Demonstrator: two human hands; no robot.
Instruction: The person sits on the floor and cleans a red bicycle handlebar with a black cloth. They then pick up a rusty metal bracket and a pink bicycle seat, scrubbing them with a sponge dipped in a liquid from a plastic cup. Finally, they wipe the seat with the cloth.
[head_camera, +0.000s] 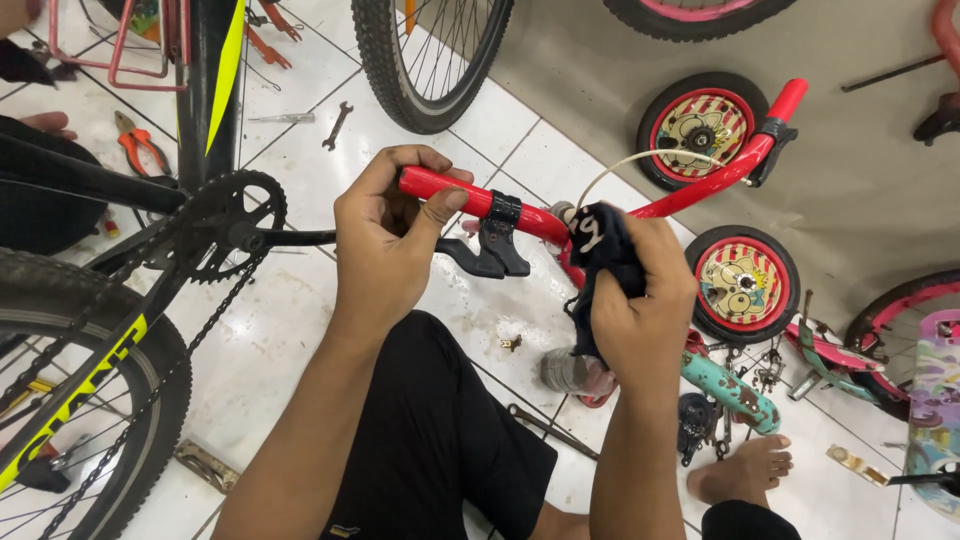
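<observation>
Overhead, left hand (385, 235) fingers wrap the red handlebar (520, 213); right hand (640, 310) apparently clenches a dark rag (600, 245).

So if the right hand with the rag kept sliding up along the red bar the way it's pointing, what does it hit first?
Probably the black brake lever clamp below the far red grip; the right hand rides the red handlebar, which looks bare until there.

**Plenty out of sight here**

The dark crumpled cloth (603, 262) covers the middle of the red metal handlebar (560, 210). At lower left, the frame edge slices the black knobby bicycle tyre (150, 400). Small floor parts at lower right: too tiny to identify.
</observation>
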